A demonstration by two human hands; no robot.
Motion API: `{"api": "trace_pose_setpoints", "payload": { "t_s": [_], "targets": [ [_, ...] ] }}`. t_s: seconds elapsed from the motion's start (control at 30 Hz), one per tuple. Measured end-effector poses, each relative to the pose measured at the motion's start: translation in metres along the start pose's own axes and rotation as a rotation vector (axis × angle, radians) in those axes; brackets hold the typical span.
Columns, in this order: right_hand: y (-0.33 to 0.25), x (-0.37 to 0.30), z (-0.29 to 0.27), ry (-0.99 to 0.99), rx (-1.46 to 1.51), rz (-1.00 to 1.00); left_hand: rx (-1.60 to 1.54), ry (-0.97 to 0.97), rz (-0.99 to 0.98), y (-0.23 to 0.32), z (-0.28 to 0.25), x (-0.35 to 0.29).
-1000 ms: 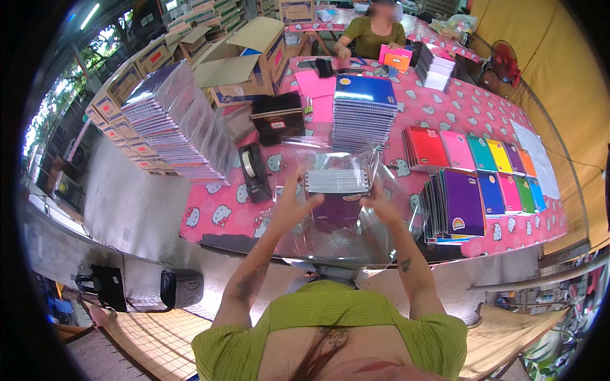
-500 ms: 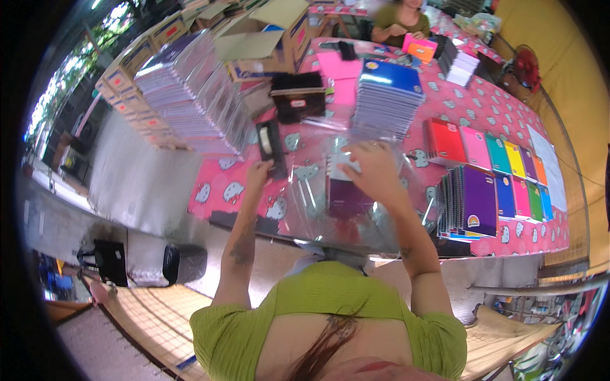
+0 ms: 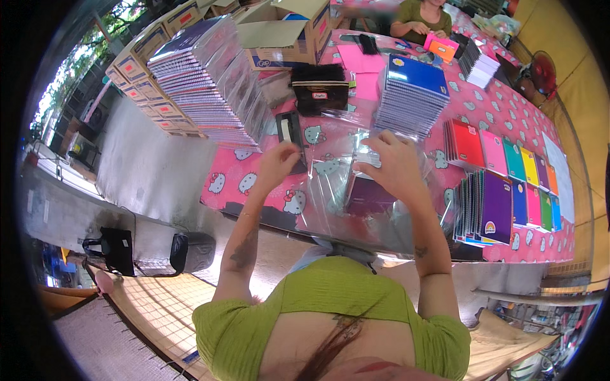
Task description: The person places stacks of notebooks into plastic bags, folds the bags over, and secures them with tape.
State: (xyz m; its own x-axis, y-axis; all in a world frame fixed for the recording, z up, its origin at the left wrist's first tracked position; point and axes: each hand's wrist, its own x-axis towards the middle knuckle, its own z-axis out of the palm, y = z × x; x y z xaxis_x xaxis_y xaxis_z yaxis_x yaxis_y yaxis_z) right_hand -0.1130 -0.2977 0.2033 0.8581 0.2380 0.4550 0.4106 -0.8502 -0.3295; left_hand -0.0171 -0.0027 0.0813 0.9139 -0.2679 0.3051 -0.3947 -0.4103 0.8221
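My left hand (image 3: pixel 279 164) is closed in a pinch beside a black tape dispenser (image 3: pixel 298 162); whatever lies between thumb and finger is too small to make out. My right hand (image 3: pixel 395 162) hovers on or just over a purple spiral notebook (image 3: pixel 368 195), thumb and fingers apart. Clear plastic film (image 3: pixel 324 190) lies around and over that notebook, at the table's near edge. Part of the notebook is hidden under my right hand.
A tall stack of plastic-covered notebooks (image 3: pixel 203 89) stands left, beside cardboard boxes (image 3: pixel 276 38). Beyond the dispenser is a black pouch (image 3: pixel 321 95). Blue notebooks (image 3: pixel 413 95) are piled behind my right hand; colourful notebooks (image 3: pixel 495 203) lie right. A person (image 3: pixel 422 22) sits opposite.
The whole view has shifted, so table things appear further right. My left hand has drawn in a pinch toward the dispenser's near end. My right hand stays over the purple notebook.
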Motion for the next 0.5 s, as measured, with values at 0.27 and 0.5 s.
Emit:
{"api": "trace_pose_setpoints", "payload": {
  "t_s": [0.27,0.5],
  "targets": [
    [-0.002,0.013,-0.003,-0.209,0.236,0.14,-0.325,-0.636,0.196,0.097,0.042,0.084],
    [0.013,-0.025,-0.026,-0.32,-0.222,0.158,-0.307,-0.654,0.435,0.099,0.049,0.108]
  ]
}}
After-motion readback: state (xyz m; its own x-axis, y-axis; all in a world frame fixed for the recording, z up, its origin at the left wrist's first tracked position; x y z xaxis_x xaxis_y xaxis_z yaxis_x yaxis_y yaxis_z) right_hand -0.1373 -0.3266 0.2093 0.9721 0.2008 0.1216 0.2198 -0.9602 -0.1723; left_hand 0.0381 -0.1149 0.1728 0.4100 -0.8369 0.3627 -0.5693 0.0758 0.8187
